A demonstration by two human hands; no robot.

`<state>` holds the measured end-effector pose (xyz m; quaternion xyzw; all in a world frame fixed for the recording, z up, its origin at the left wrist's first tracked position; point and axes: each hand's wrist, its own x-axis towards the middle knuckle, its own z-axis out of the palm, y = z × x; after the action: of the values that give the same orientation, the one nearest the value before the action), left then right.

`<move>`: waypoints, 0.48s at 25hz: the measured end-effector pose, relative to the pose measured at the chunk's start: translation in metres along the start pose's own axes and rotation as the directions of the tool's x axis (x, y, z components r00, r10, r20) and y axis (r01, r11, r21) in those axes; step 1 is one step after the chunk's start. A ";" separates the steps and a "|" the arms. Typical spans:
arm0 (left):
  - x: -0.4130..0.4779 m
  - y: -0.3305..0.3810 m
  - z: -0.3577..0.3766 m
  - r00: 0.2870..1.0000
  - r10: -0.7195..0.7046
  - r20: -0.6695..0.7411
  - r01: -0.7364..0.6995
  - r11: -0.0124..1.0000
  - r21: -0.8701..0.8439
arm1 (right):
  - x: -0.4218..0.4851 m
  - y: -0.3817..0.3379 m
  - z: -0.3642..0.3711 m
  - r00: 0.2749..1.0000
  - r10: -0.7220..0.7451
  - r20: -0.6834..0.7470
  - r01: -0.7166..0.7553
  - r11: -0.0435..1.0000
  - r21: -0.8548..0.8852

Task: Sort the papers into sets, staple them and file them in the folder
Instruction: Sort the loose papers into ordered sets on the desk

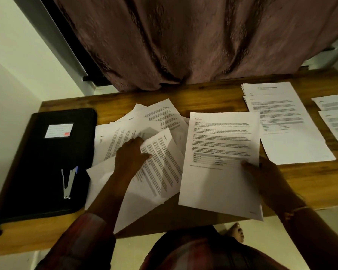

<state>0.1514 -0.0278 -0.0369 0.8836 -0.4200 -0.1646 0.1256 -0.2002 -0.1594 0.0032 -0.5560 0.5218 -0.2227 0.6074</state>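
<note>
Presently, the right hand point(261, 172) is pinching a sheet point(220, 162) by its right edge, overhanging the bench's point(183, 94) front edge; the left hand point(132, 152) is pinching a page point(160, 164) in the mid-bench pile point(125, 131). Paper is likely handling light, limp, slippery; edge grips suit.
</note>
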 end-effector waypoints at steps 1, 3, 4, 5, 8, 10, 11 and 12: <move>0.001 0.000 -0.003 1.000 -0.015 -0.002 0.015 0.997 -0.069 | -0.002 -0.003 0.002 1.000 -0.005 -0.001 0.005 1.000 0.010; 0.006 0.000 -0.016 0.999 -0.032 -0.008 0.031 0.986 -0.163 | -0.006 -0.010 0.007 1.000 -0.026 0.004 0.026 0.999 0.027; 0.007 0.002 -0.025 0.999 -0.032 -0.018 0.027 0.974 -0.227 | -0.008 -0.014 0.009 0.999 -0.038 0.009 0.038 0.998 0.042; 0.007 0.004 -0.035 0.999 -0.027 -0.031 0.016 0.949 -0.314 | -0.011 -0.020 0.011 0.999 -0.053 0.014 0.052 0.996 0.068; -0.002 0.014 -0.061 0.998 -0.027 -0.052 -0.016 0.732 -0.681 | -0.014 -0.036 0.017 0.996 -0.086 0.028 0.081 0.989 0.124; -0.012 0.023 -0.069 0.997 -0.061 -0.043 -0.003 0.541 -0.841 | -0.012 -0.044 0.020 0.995 -0.101 0.026 0.096 0.986 0.136; -0.015 0.026 -0.070 0.996 -0.082 -0.031 0.010 0.460 -0.888 | -0.012 -0.047 0.021 0.994 -0.111 0.024 0.107 0.985 0.137; -0.017 0.029 -0.071 0.995 -0.098 -0.017 0.023 0.393 -0.919 | -0.011 -0.049 0.021 0.992 -0.121 0.021 0.117 0.984 0.133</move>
<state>0.1488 -0.0266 0.0418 0.6884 -0.2234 -0.3427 0.5989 -0.1703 -0.1546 0.0480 -0.5481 0.4631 -0.2843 0.6359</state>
